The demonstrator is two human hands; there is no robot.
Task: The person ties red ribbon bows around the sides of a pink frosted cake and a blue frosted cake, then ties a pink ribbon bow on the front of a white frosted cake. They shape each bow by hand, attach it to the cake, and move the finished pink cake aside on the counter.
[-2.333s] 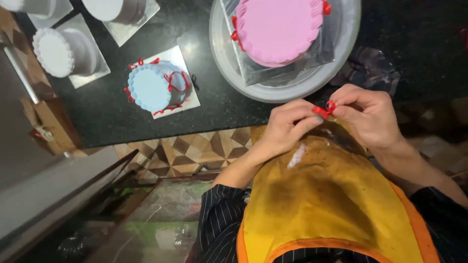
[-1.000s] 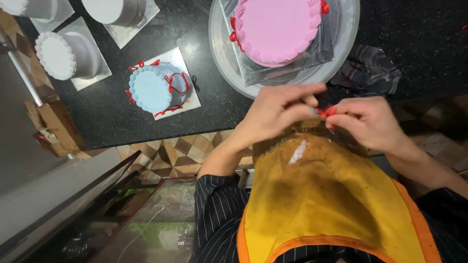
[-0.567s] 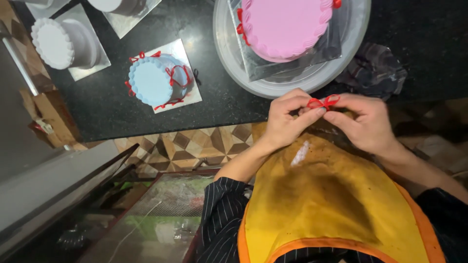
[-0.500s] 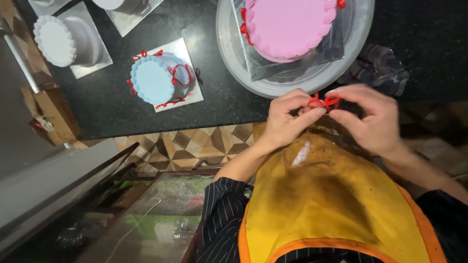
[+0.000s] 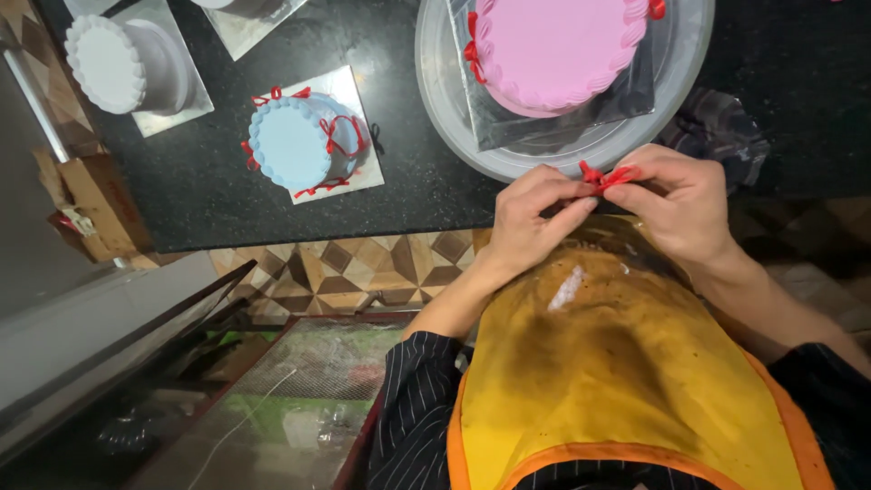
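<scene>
Red ribbon bow (image 5: 606, 176) | pinched by both hands (image 5: 535, 213) (image 5: 676, 204) | fingers hide most of it

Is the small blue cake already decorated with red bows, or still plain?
Decorated: the blue cake carries several red bows around its side and rim.

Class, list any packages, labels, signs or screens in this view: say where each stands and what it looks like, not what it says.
Cardboard box: brown, open-flapped, left of the black counter, below the white cake.
No labels, signs or screens show.
</scene>
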